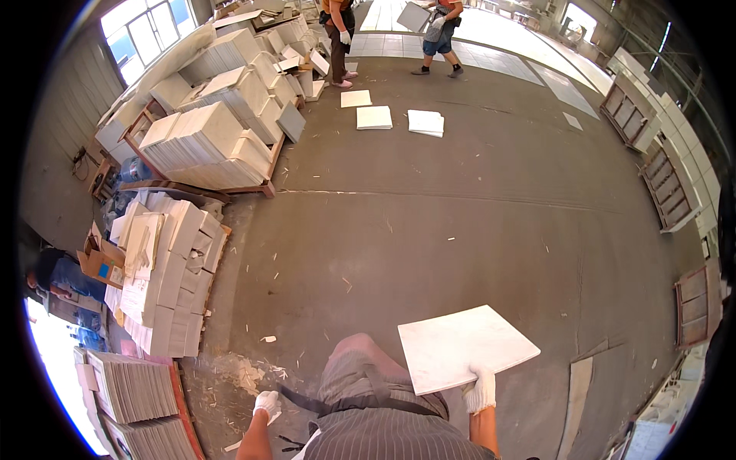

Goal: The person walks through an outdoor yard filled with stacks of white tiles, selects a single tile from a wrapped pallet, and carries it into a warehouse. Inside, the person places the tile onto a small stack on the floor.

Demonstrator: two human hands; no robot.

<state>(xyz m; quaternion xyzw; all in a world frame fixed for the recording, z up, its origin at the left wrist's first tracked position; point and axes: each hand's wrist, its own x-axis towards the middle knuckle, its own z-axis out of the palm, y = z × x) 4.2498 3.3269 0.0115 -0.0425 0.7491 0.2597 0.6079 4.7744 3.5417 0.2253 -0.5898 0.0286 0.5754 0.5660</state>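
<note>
A flat, white rectangular tile (468, 346) is carried in my right hand (481, 389). That hand wears a white knit glove and grips the tile's near edge; the fingers beneath are hidden. My left hand (267, 405), gloved in white too, hangs at my left side with its fingers curled in, and no object shows in it. The dark strap (300, 399) of my striped apron (391, 433) sticks out beside it. On the floor ahead lie two low stacks of white tiles, a left stack (374, 117) and a right stack (425, 123), with a white tile (355, 98) farther back.
Tile stacks (192, 142) and a loaded pallet (172, 268) line the left side; a cardboard box (102, 261) sits there. Wooden racks (668, 188) stand along the right. Far ahead, one person (438, 34) carries a grey slab beside another (337, 38). A third (65, 276) is far left.
</note>
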